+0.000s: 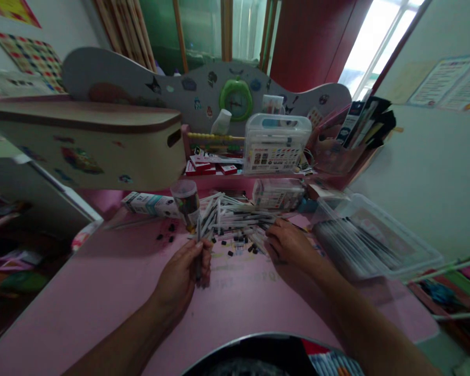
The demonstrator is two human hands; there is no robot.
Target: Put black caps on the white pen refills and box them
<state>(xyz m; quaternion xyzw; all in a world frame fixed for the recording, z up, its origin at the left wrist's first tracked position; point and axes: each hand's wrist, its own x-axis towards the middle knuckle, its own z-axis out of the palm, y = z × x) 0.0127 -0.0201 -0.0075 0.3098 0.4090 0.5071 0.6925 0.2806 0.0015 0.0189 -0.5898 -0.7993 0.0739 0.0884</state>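
My left hand (188,266) is closed around a slim grey pen (198,230), held upright above the pink desk; whether more than one is in the grip I cannot tell. On the right edge of a loose pile of white and grey pens (235,216) rests my right hand (292,243), its fingers bent and together; what they pinch is hidden. Several small black caps (230,253) lie scattered before the pile. Right of it, a clear plastic box (415,256) holds a row of dark, slim pens (360,243).
A clear round tub (186,201) stands behind my left hand, beside a white-and-blue carton (151,203). At the back are a clear marker case (276,149), a green clock (235,99) and a large cream bin (102,151). A pen holder (337,154) stands at right.
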